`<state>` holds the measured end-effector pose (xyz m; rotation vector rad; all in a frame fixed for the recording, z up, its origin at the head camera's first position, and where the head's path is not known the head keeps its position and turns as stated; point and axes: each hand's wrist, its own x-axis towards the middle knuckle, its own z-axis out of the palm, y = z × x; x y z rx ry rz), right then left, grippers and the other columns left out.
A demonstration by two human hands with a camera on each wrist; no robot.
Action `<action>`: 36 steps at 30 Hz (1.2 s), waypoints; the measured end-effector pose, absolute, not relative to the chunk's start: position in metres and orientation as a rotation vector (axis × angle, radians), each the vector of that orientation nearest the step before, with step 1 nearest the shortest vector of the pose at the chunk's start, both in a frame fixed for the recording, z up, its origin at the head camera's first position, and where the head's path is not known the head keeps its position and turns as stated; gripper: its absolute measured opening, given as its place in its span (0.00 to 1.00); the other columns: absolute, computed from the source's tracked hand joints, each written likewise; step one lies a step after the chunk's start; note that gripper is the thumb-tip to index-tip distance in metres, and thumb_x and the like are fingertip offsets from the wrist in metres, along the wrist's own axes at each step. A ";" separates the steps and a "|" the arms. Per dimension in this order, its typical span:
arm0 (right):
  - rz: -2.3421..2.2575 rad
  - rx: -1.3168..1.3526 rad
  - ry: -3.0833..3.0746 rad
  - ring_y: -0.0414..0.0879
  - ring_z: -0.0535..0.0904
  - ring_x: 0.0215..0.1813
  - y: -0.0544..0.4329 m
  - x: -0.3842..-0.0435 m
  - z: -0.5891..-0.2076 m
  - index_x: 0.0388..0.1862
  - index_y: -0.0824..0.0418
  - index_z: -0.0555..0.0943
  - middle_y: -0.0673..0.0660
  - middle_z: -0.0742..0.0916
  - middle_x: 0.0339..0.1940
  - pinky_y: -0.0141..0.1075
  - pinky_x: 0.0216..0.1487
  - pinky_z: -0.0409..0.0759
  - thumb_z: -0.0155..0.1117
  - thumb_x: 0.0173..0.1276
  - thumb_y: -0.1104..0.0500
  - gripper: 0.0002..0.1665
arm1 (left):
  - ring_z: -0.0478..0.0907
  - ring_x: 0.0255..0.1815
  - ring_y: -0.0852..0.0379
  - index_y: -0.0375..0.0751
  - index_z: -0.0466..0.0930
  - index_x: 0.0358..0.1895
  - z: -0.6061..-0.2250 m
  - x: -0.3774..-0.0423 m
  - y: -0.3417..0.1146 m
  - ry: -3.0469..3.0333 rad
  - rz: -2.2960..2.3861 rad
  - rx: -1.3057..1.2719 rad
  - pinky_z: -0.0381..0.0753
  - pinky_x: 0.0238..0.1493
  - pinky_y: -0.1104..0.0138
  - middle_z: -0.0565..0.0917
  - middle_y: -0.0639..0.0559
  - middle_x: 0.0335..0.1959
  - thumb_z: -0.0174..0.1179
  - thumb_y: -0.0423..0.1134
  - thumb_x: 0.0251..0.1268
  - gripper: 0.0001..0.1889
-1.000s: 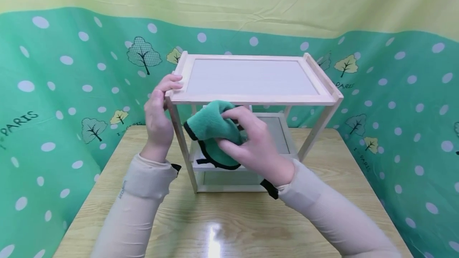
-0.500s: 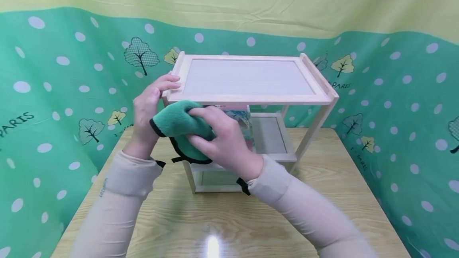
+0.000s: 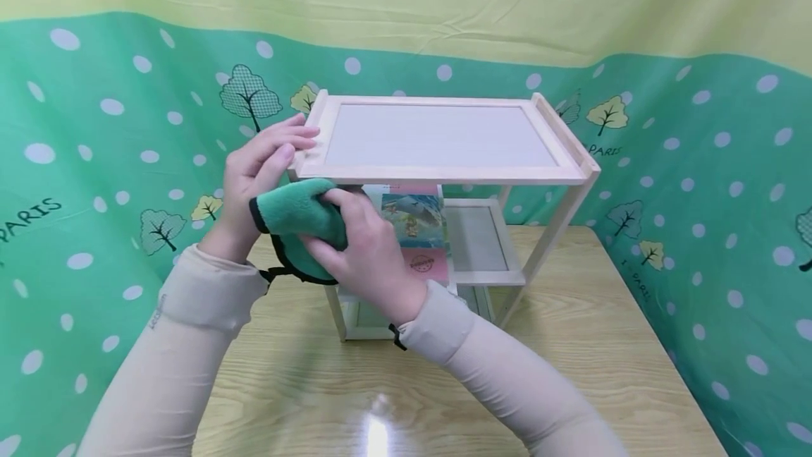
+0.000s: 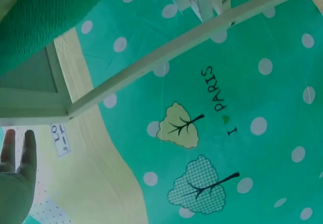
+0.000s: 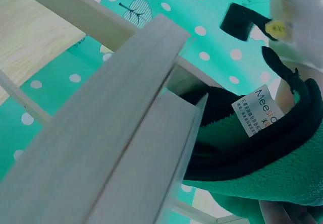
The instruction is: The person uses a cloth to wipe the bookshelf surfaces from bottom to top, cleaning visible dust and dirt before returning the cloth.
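Observation:
A small pale wooden shelf rack stands with its flat top facing up. My left hand rests on its upper left corner, fairly straight fingers reaching over the side rail; in the left wrist view, fingertips of that hand show by the frame. Bunched in my right hand is a green cleaning cloth with black edging, its fingers curled into the fabric. The cloth covers the top of the left front leg, close beside my left wrist. A printed white label shows on the cloth in the right wrist view.
Behind my right hand, a pink and blue picture-covered book or box stands on the middle shelf. The rack stands on a wood-grain table. A green and yellow patterned curtain closes in the back and sides.
My right hand has carried the cloth left, from in front of the rack to its left front leg, uncovering the picture-covered item. My left hand stays at the corner, its wrist swung left.

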<state>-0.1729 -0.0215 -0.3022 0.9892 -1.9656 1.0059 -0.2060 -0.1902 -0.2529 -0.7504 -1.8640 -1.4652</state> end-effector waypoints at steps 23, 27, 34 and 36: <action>0.871 0.905 -2.158 0.44 0.77 0.25 -0.026 -0.173 -0.294 0.36 0.64 0.74 0.54 0.81 0.25 0.35 0.25 0.80 0.70 0.61 0.56 0.16 | 0.68 0.73 0.51 0.34 0.86 0.44 -0.250 -0.206 -0.196 -1.940 -1.676 -0.721 0.63 0.77 0.59 0.85 0.55 0.52 0.52 0.34 0.70 0.13; 0.852 0.904 -2.181 0.44 0.77 0.23 -0.025 -0.172 -0.297 0.34 0.64 0.74 0.54 0.80 0.22 0.35 0.23 0.78 0.71 0.60 0.55 0.16 | 0.69 0.73 0.49 0.31 0.85 0.43 -0.253 -0.206 -0.193 -1.906 -1.661 -0.740 0.63 0.77 0.58 0.86 0.55 0.51 0.51 0.34 0.70 0.13; 0.786 0.934 -2.218 0.46 0.78 0.22 -0.024 -0.171 -0.306 0.35 0.64 0.75 0.55 0.80 0.22 0.37 0.20 0.79 0.70 0.60 0.55 0.16 | 0.71 0.71 0.49 0.26 0.84 0.42 -0.255 -0.206 -0.190 -1.861 -1.634 -0.733 0.64 0.77 0.58 0.86 0.54 0.50 0.50 0.33 0.70 0.14; 0.760 0.937 -2.235 0.46 0.79 0.21 -0.024 -0.170 -0.308 0.35 0.64 0.75 0.55 0.80 0.23 0.37 0.20 0.79 0.70 0.61 0.55 0.15 | 0.71 0.71 0.49 0.26 0.84 0.42 -0.255 -0.206 -0.190 -1.856 -1.639 -0.728 0.64 0.77 0.58 0.86 0.54 0.50 0.50 0.33 0.70 0.14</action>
